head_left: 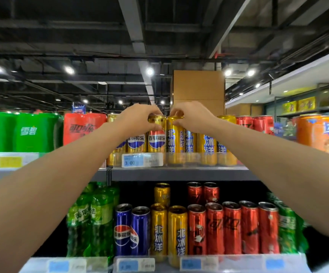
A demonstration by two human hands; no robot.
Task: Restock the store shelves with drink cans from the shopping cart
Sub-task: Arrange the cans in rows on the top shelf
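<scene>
Both hands were raised to the upper shelf [179, 173], each pinching the top rim of a gold can: the left hand [140, 118] had fingers and thumb curled round the Pepsi-labelled gold can [156, 137], and the right hand [192, 117] nipped the neighbouring gold can with blue characters [174, 140], just at 3 o'clock of the first. The two cans stood upright and touching at the front row, behind the clear lip and the price tag [142, 160]. To seat them well, I judged it best to press each straight down until the base sat flat, turn the labels to face out, and square them with the row before letting go, since tall slim cans held only at the rim would tip easily and could knock their neighbours. The cans looked slender, glossy and metallic, gold with blue and red print. More gold cans stood at 3 o'clock of the pair, and red cans [255, 124] farther on. The shopping cart was not in view.
</scene>
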